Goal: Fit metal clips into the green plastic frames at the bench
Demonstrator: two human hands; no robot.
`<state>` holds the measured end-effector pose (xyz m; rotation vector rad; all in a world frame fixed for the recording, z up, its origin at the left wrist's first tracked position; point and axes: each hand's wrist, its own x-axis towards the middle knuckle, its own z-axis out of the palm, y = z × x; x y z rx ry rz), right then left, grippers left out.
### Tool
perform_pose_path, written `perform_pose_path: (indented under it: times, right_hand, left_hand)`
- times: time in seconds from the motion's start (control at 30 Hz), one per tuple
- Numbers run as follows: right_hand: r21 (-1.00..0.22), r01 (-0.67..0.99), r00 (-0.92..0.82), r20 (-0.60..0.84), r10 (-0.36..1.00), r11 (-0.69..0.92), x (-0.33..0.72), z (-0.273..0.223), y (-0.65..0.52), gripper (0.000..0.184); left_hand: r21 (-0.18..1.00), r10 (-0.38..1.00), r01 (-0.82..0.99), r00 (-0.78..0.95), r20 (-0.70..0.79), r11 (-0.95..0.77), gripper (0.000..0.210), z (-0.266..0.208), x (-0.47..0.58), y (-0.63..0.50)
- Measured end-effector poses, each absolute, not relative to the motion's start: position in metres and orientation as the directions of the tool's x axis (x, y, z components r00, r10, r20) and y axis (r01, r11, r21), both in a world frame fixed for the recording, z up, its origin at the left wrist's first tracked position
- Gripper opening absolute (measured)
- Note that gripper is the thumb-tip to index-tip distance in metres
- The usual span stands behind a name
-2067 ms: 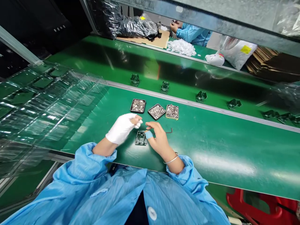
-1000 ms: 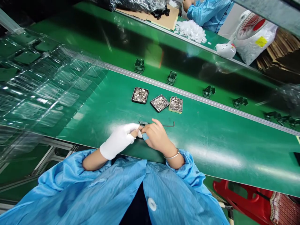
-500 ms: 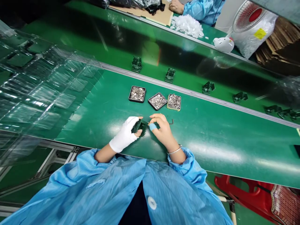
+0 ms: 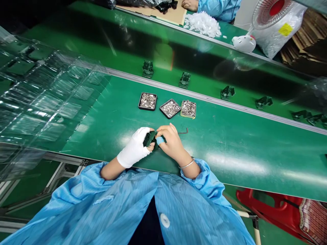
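My left hand (image 4: 136, 147), in a white glove with bare fingertips, is closed around a dark green circuit board assembly (image 4: 150, 138) near the table's front edge. My right hand (image 4: 171, 140) has a blue wrap on one digit. Its fingers are pinched together at the board's right side; what lies between them is too small to make out. Just beyond the right hand lies an L-shaped hex key (image 4: 187, 130). Farther back stand a black tray of small metal parts (image 4: 148, 101), a second tilted tray (image 4: 170, 108) and a third tray on a yellowish base (image 4: 188, 109).
Several similar board assemblies (image 4: 184, 80) stand in a row behind the metal rail (image 4: 163, 83). Clear plastic blister trays (image 4: 51, 98) are piled at left. Across the line are a co-worker's sleeve (image 4: 217, 9), white plastic pieces (image 4: 203, 24) and a fan (image 4: 272, 13).
My right hand has shifted left, against the board, covering more of its right side. The board looks turned slightly in my left hand. More of the hex key shows.
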<state>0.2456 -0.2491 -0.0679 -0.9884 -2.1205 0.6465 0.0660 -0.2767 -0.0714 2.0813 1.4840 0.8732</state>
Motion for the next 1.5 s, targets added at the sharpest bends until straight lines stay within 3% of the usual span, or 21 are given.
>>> perform_pose_path:
  times: [0.27,0.47,0.6,0.9,1.1,1.2,1.33,1.4,1.5]
  right_hand:
    - [-0.708,0.457,-0.413,0.367,0.834,0.538,0.244,-0.068,-0.249,0.014]
    - [-0.761,0.372,-0.395,0.387,0.833,0.531,0.241,-0.070,-0.248,0.017]
    - [-0.764,0.389,-0.376,0.379,0.846,0.515,0.238,-0.071,-0.249,0.015]
    - [-0.764,0.391,-0.356,0.390,0.849,0.514,0.237,-0.071,-0.253,0.017]
    - [-0.714,0.517,-0.304,0.363,0.881,0.473,0.234,-0.080,-0.254,0.015]
    - [-0.738,0.477,-0.330,0.354,0.875,0.478,0.238,-0.079,-0.251,0.016]
    - [-0.786,0.434,-0.303,0.332,0.893,0.440,0.251,-0.069,-0.235,0.014]
    - [-0.750,0.524,-0.279,0.296,0.914,0.403,0.258,-0.060,-0.218,0.015]
    - [-0.574,0.742,-0.303,0.173,0.937,0.346,0.265,-0.049,-0.183,0.023]
  left_hand:
    - [0.569,0.927,0.737,0.237,0.289,-0.366,0.041,-0.070,0.069,-0.279]
    - [0.690,0.939,0.637,0.251,0.234,-0.343,0.035,-0.063,0.070,-0.277]
    - [0.702,0.964,0.661,0.200,0.175,-0.264,0.033,-0.060,0.074,-0.272]
    - [0.514,0.933,0.786,0.224,0.280,-0.343,0.025,-0.059,0.074,-0.262]
    - [0.418,0.929,0.863,0.140,0.343,-0.284,0.027,-0.063,0.091,-0.270]
    - [0.478,0.936,0.836,0.111,0.334,-0.270,0.033,-0.068,0.096,-0.272]
    - [0.667,0.962,0.702,0.095,0.257,-0.248,0.040,-0.078,0.087,-0.269]
    - [0.740,0.977,0.642,0.078,0.198,-0.201,0.041,-0.084,0.080,-0.267]
    - [0.826,0.988,0.542,0.066,0.142,-0.155,0.045,-0.091,0.071,-0.266]
